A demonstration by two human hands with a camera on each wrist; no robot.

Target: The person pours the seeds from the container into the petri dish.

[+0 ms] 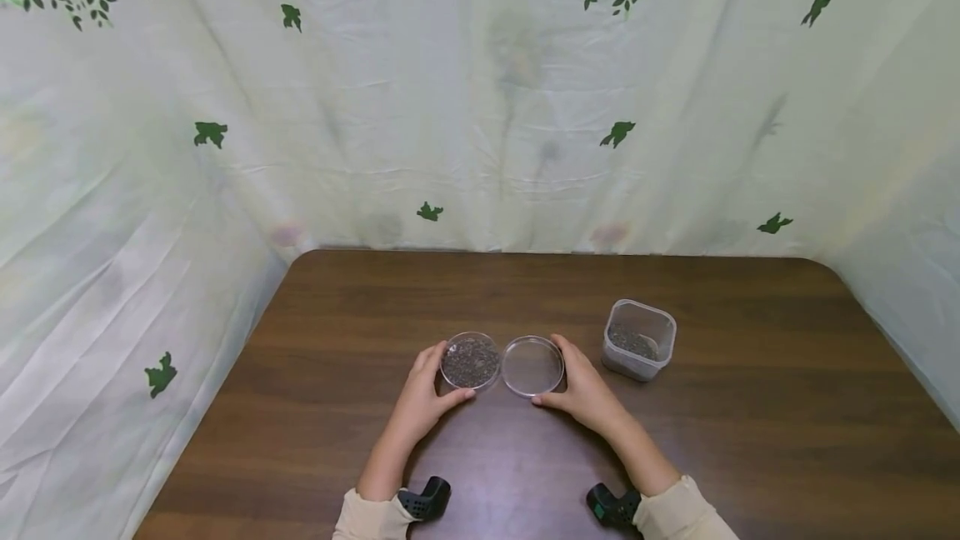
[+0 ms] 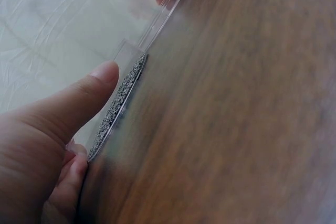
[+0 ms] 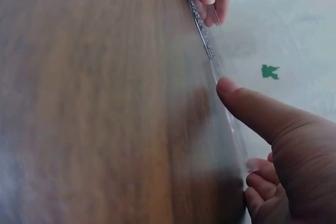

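Note:
A clear round petri dish [image 1: 468, 333] sits on the table, its bottom covered with dark grey granules [image 1: 470, 362]. My left hand [image 1: 420, 397] holds this dish by its left side, thumb at the near edge and fingers round the far side. Just to the right lies a second clear, shallow round piece, a petri dish lid or half [image 1: 532, 367], with nothing in it. Its right side is held between the thumb and fingers of my right hand [image 1: 588, 392]. The two rims are very close; the left wrist view shows the granules [image 2: 118, 103] as a low layer.
Right of my right hand stands a translucent square plastic tub [image 1: 632, 363] with more grey granules [image 1: 633, 342] at its bottom. The brown wooden table [image 1: 360, 298] ends at a pale leaf-print curtain [image 1: 465, 107] behind and at both sides.

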